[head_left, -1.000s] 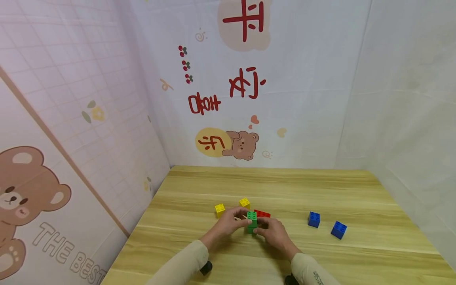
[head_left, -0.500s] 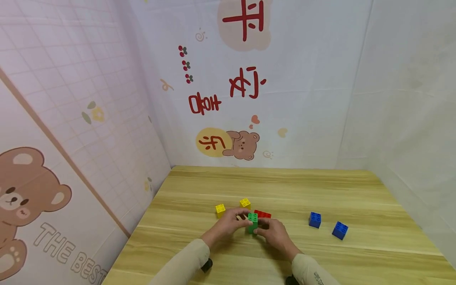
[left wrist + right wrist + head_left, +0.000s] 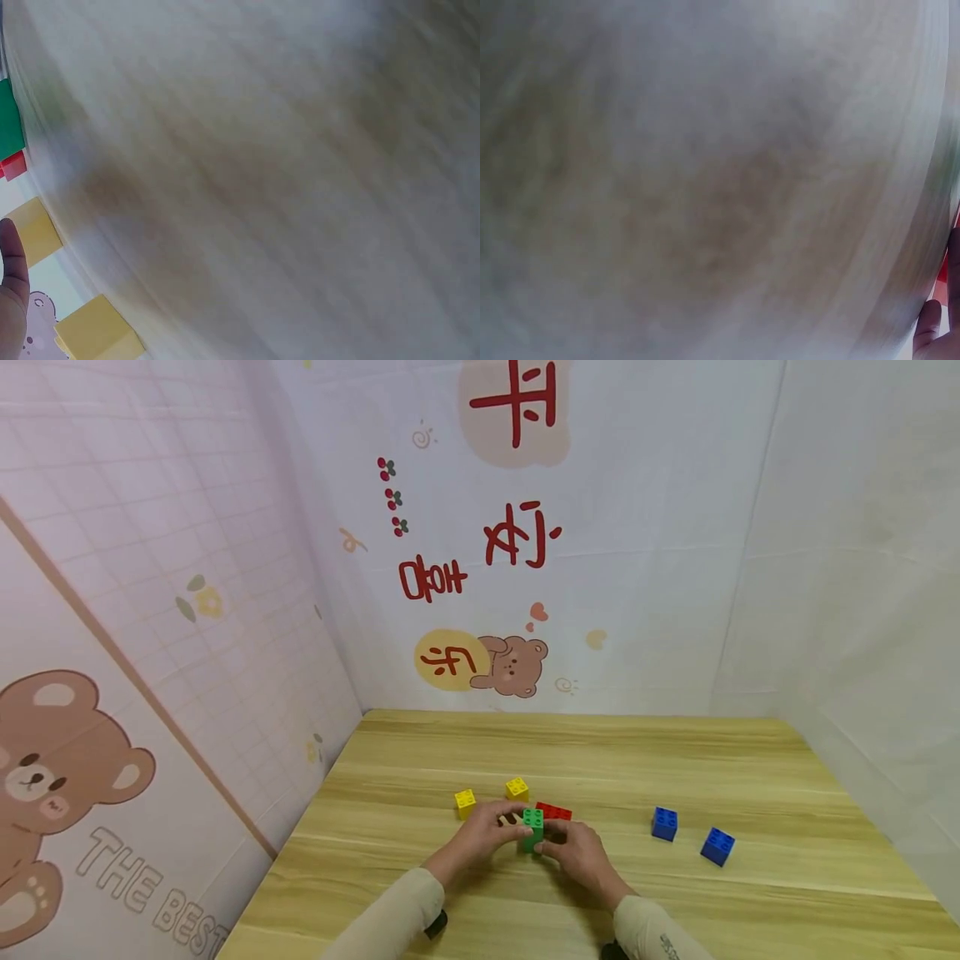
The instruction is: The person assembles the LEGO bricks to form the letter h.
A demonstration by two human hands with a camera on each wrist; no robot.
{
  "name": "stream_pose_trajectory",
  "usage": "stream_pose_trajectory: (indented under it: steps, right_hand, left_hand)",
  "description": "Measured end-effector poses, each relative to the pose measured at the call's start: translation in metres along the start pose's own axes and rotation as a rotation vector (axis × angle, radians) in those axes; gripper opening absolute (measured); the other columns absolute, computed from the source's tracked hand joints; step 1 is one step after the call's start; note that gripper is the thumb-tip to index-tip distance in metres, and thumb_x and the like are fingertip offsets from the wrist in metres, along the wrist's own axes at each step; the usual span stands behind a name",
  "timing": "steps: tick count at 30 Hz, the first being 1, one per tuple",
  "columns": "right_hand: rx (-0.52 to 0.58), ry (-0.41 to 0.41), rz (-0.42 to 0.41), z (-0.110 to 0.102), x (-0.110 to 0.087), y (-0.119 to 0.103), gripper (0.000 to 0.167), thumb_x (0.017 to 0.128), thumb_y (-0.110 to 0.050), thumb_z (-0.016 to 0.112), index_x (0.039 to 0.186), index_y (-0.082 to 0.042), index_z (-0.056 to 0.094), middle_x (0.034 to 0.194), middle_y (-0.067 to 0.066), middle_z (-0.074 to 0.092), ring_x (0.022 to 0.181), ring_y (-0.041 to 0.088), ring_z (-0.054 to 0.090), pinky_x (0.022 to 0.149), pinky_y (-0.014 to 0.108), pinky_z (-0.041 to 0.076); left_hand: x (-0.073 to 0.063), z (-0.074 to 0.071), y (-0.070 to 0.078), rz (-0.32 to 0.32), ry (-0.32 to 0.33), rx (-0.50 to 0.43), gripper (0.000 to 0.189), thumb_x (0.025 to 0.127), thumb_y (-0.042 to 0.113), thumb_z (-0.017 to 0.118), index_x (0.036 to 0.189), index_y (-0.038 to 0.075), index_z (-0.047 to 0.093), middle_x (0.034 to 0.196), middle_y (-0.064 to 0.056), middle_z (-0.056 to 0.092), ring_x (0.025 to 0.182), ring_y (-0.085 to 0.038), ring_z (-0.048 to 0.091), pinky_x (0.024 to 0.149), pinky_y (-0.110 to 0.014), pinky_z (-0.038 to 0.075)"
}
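Note:
Two green building bricks (image 3: 532, 833) stand one on top of the other on the table, studs up. From the left, my left hand (image 3: 478, 837) holds the upper part of this stack between thumb and fingers. Lower down on the right side, my right hand (image 3: 583, 853) pinches it. Just behind the stack lies a longer red brick (image 3: 553, 812), partly hidden. Only part of the green stack (image 3: 10, 120) shows in the left wrist view. The right wrist view is mostly blurred cloth, with fingertips (image 3: 928, 324) at its edge.
Two yellow bricks (image 3: 517, 789) sit behind and left of my left hand, apart from each other. To the right are two separate blue bricks (image 3: 664, 824). The wooden table (image 3: 600, 752) meets printed cloth walls at the back and sides.
The upper green brick has settled a little lower onto the other, and the gap between them no longer shows. Both hands keep nearly the same place.

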State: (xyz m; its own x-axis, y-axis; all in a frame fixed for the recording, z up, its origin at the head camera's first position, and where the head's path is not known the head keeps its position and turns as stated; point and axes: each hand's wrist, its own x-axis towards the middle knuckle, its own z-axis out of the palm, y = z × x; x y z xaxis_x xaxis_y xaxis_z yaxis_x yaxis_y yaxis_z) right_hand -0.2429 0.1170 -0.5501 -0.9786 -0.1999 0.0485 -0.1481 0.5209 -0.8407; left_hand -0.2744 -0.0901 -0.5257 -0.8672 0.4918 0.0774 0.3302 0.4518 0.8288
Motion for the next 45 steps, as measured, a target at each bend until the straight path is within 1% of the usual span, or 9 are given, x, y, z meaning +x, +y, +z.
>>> stream_pose_trajectory:
  steps: [5,12,16,22,28,30,36,41,45]
  right_hand:
    - [-0.015,0.029,0.007,0.0,0.0,-0.002,0.043,0.085,-0.022,0.079,0.121,-0.001,0.069,0.11,0.007,0.071,0.107,0.031,0.064,0.09,0.052,0.049]
    - [-0.023,0.015,-0.005,0.004,0.0,0.0,0.044,0.086,-0.023,0.078,0.122,0.0,0.068,0.112,0.01,0.071,0.108,0.033,0.063,0.09,0.053,0.049]
    - [-0.023,0.026,-0.013,0.001,0.001,0.0,0.043,0.086,-0.023,0.078,0.121,0.0,0.068,0.113,0.01,0.071,0.11,0.034,0.063,0.092,0.054,0.048]
    - [-0.014,-0.004,-0.018,-0.001,-0.001,-0.002,0.044,0.086,-0.02,0.078,0.123,0.002,0.066,0.116,0.013,0.069,0.113,0.036,0.061,0.095,0.056,0.046]
    - [-0.013,-0.027,-0.015,0.0,-0.004,-0.003,0.049,0.085,-0.02,0.079,0.126,0.003,0.064,0.119,0.017,0.067,0.116,0.038,0.06,0.097,0.057,0.045]
    - [-0.017,-0.029,-0.009,-0.001,-0.005,-0.004,0.051,0.086,-0.02,0.078,0.128,0.004,0.062,0.12,0.018,0.067,0.116,0.039,0.059,0.097,0.057,0.044]
    - [0.003,-0.019,0.007,-0.008,-0.011,-0.003,0.049,0.088,-0.02,0.077,0.128,0.004,0.062,0.119,0.019,0.067,0.111,0.037,0.062,0.094,0.056,0.047]
    - [0.044,0.02,0.052,-0.015,-0.013,-0.006,0.043,0.089,-0.018,0.075,0.126,0.003,0.065,0.118,0.019,0.067,0.11,0.037,0.063,0.093,0.054,0.049]
    - [0.021,0.046,0.069,-0.022,-0.017,-0.01,0.042,0.09,-0.02,0.075,0.124,0.002,0.066,0.118,0.017,0.067,0.109,0.035,0.062,0.092,0.053,0.049]
  left_hand:
    - [0.003,-0.002,-0.001,-0.002,-0.011,0.0,0.031,0.094,0.032,0.07,0.123,0.021,0.07,0.103,0.014,0.066,0.095,-0.008,0.056,0.079,-0.028,0.047]
    - [0.003,-0.002,-0.006,0.009,-0.015,-0.003,0.028,0.091,0.029,0.074,0.117,0.019,0.072,0.098,0.011,0.067,0.092,-0.01,0.057,0.076,-0.026,0.048]
    - [0.006,-0.002,-0.006,0.02,-0.006,0.003,0.029,0.091,0.032,0.074,0.117,0.021,0.072,0.099,0.013,0.067,0.094,-0.009,0.056,0.078,-0.027,0.048]
    - [0.005,0.0,-0.004,0.031,-0.001,0.026,0.029,0.09,0.034,0.074,0.117,0.023,0.072,0.102,0.016,0.067,0.096,-0.007,0.057,0.081,-0.027,0.049]
    - [0.003,-0.001,-0.003,0.02,-0.002,0.03,0.027,0.09,0.03,0.075,0.117,0.023,0.07,0.104,0.016,0.065,0.1,-0.012,0.057,0.084,-0.031,0.048]
    - [0.002,-0.002,-0.004,0.005,-0.003,0.034,0.032,0.089,0.029,0.076,0.12,0.021,0.069,0.106,0.014,0.065,0.102,-0.014,0.058,0.085,-0.032,0.049]
    - [-0.004,-0.003,-0.007,-0.037,-0.005,0.034,0.064,0.086,0.03,0.08,0.14,0.007,0.054,0.116,-0.003,0.065,0.108,-0.026,0.059,0.086,-0.037,0.052]
    - [-0.007,-0.009,-0.002,-0.052,0.01,0.029,0.069,0.087,0.036,0.078,0.143,0.008,0.051,0.123,-0.008,0.063,0.114,-0.027,0.057,0.092,-0.044,0.049]
    - [-0.006,-0.014,0.002,-0.054,0.027,0.034,0.071,0.087,0.039,0.077,0.145,0.009,0.049,0.126,-0.011,0.061,0.116,-0.028,0.056,0.095,-0.048,0.047]
